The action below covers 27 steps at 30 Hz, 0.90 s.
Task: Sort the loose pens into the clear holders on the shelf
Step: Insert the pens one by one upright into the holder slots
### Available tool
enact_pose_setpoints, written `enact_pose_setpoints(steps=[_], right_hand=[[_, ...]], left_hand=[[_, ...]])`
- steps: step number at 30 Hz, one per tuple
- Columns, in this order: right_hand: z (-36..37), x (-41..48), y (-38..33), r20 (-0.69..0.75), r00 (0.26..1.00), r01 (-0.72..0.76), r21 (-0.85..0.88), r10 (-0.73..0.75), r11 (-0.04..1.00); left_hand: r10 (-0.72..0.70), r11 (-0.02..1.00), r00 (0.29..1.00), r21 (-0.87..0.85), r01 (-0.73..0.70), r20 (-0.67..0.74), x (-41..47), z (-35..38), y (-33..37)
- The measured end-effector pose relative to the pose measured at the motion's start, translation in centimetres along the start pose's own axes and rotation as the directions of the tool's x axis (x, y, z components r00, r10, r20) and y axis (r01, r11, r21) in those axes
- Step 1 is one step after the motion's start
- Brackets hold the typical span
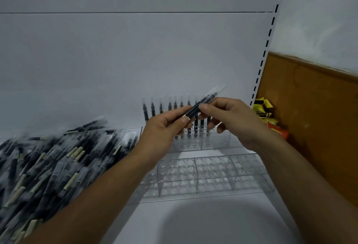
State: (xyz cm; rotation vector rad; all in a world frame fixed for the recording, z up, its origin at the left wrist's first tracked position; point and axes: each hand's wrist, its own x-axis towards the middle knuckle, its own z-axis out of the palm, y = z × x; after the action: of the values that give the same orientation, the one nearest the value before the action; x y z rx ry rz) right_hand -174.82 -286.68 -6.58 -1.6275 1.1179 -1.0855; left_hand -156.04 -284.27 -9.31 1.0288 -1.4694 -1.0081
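Observation:
A small bundle of black pens with clear caps [201, 105] is held tilted above the shelf. My left hand [164, 133] pinches its lower end between thumb and fingers. My right hand [230, 119] pinches the bundle's middle from the right. Behind my hands, several black pens [153, 109] stand upright in the back clear holder [215, 141]. A front clear holder [203, 174] with rows of round holes lies closer to me and holds no pens. A large heap of loose black pens [48, 162] covers the shelf on the left.
The white shelf [193, 222] has a white back panel [135, 59] and a slotted upright [265, 49] on the right. Yellow and red packets [269, 117] lie beyond the upright against a brown wall panel [313, 117].

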Motion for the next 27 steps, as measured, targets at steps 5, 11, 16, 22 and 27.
enact_pose_setpoints(steps=[5,11,16,22,27], right_hand=[[-0.1,0.0,-0.1,-0.048,0.998,0.041,0.132,-0.035,0.99],[-3.2,0.8,-0.4,-0.357,0.925,0.153,0.035,-0.13,0.988],[-4.6,1.6,1.1,-0.34,0.889,0.107,-0.496,-0.306,0.862],[-4.1,2.5,2.2,-0.243,0.942,0.053,-0.573,-0.232,0.818],[-3.6,2.7,2.3,-0.206,0.953,0.067,-0.566,-0.22,0.821]], left_hand=[[0.016,0.999,0.998,0.028,-0.014,-0.062,0.0,0.0,0.0],[0.018,1.0,0.996,-0.004,-0.018,-0.09,-0.1,-0.2,-0.1],[0.022,1.0,0.998,0.01,-0.021,-0.057,-0.1,-0.2,0.0],[0.031,0.999,0.999,0.014,-0.031,-0.04,-0.2,-0.2,0.0],[0.031,0.999,0.999,0.017,-0.031,-0.03,-0.2,-0.2,0.0]])
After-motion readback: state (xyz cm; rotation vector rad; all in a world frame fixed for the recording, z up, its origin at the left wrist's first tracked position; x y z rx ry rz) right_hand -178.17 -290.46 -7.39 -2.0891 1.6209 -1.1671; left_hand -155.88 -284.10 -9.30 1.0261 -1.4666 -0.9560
